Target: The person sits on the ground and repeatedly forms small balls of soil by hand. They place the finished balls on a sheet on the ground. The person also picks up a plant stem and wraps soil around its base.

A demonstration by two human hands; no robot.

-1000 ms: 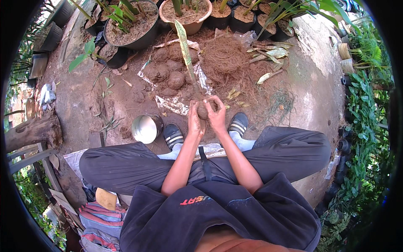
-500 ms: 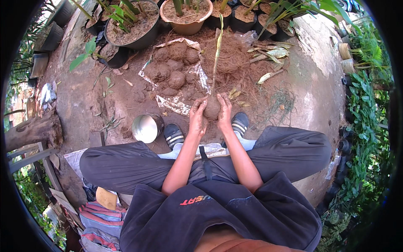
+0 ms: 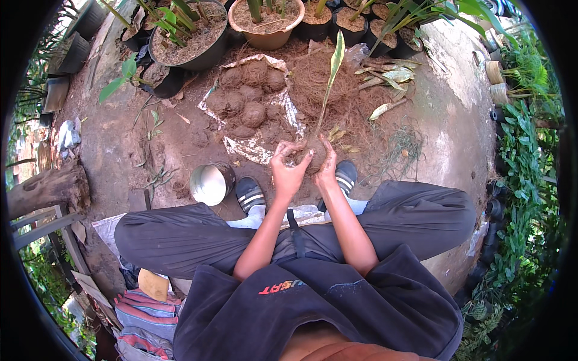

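Between my hands is a brown, fibre-covered soil ball (image 3: 315, 148) with one plant standing out of it. The plant's narrow, yellow-edged leaf (image 3: 336, 60) points away from me and leans right. My right hand (image 3: 326, 163) is cupped against the ball's right side. On the other side, my left hand (image 3: 289, 171) is curved, thumb and fingertips on the ball and a gap between thumb and forefinger. Mud coats the fingers of both hands. Beyond them, several similar brown balls (image 3: 253, 114) lie on a muddy white sheet (image 3: 256, 150).
A heap of brown fibre (image 3: 322, 84) lies beyond my hands, with cut leaves (image 3: 397, 75) to its right. A pail (image 3: 212, 183) with a pale inside stands by my left foot. Potted plants (image 3: 265, 37) line the far side; a log (image 3: 51, 188) juts in at left.
The plant has turned, its leaf now showing broader and leaning further right. My left hand's thumb has spread from its fingers, and the ball has shifted slightly right between my hands.
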